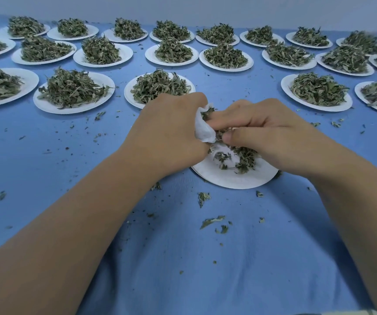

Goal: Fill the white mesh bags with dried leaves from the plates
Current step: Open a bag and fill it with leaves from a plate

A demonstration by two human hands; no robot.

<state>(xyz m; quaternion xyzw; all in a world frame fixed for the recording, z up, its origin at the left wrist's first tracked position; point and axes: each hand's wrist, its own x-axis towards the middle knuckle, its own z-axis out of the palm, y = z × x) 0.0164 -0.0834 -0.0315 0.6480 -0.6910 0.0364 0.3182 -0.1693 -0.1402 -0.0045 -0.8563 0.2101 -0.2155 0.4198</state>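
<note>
head view: left hand (171, 133) grips the white mesh bag (202, 130), fingers (197, 102) curled tight round it, just above the far left edge of the near plate (235, 178). the bag is crumpled. we read its long axis as running roughly near to far, with the open mouth turned right toward the right hand (273, 137). the far end is hidden behind the left hand.

the right hand's fingers are curled and, with the thumb, pinch a clump of dried leaves (244, 155) right at the bag mouth. some leaf shows at the bag's top edge. both hands touch at the bag. the near plate carries only a thin remainder of leaves, mostly on its right half under the right hand.

the counter (183, 258) is covered in blue cloth, littered with leaf bits (212, 220), thickest near the plate. full plates (105, 80) of heaped leaves stand in rows across the far half, one just behind the left hand. a pale plain wall (183, 7) runs along the counter's far edge.
</note>
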